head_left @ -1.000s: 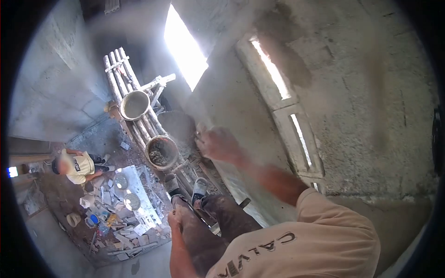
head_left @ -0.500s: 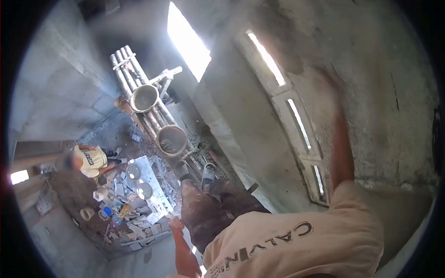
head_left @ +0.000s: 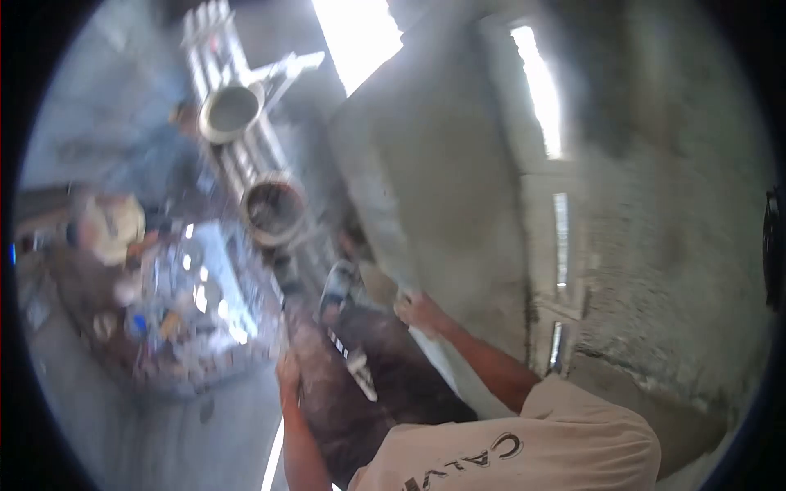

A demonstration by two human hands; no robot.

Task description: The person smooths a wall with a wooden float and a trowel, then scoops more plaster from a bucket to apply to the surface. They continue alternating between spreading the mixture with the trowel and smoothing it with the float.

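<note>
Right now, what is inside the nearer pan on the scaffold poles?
The nearer pan holds a dark mass, perhaps mortar; blur hides detail. Its bottom is covered.

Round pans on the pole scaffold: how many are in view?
2. One grey round metal pan sits far along the pale pole scaffold; a darker round pan sits nearer the person's feet. Blur may hide others on the ground below.
</note>
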